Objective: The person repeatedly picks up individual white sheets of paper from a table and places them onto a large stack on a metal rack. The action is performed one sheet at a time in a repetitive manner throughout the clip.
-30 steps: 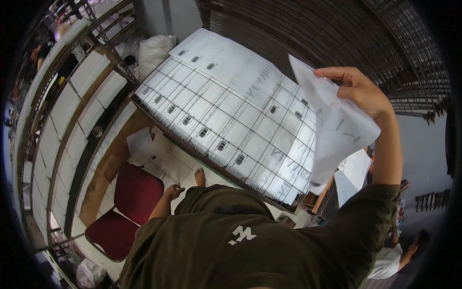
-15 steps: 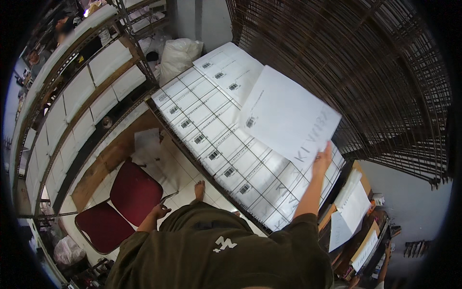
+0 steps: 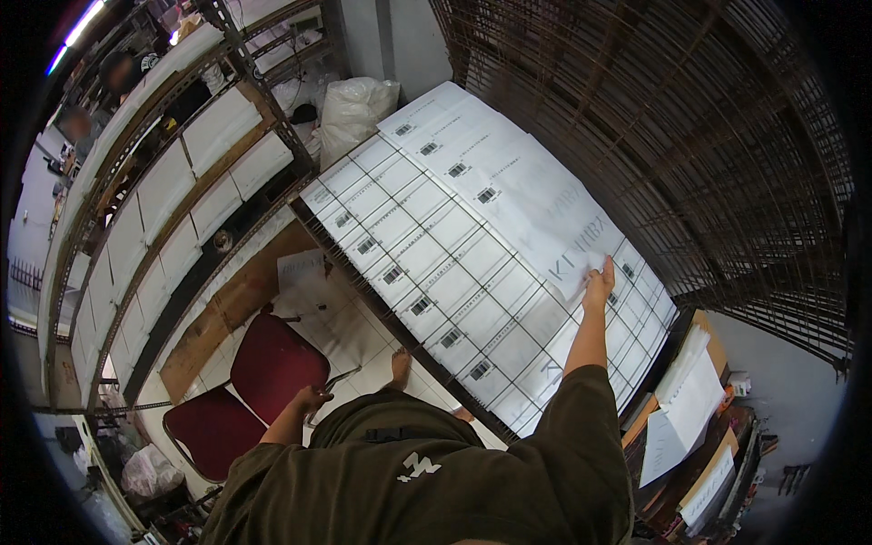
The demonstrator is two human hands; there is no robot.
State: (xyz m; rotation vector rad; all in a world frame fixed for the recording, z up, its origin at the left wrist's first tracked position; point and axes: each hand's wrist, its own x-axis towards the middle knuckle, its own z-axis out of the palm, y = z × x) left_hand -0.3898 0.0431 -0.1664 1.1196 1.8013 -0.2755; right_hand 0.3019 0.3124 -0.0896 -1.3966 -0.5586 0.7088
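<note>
the right arm (image 3: 584, 409) reaches out to the right, well away from the body, its forearm (image 3: 586, 339) bare. the right hand (image 3: 598, 282) points toward the far side with one finger extended; its grip is too small to tell. the left arm (image 3: 282, 427) stays low and near on the left, its hand (image 3: 312, 400) loosely curled. a bare foot (image 3: 401, 368) shows beyond the body.

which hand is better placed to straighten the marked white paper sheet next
The right hand, probably: it is at a corner of the marked white paper sheet. The left hand is low by the dark red chair, well away from the sheet.
</note>
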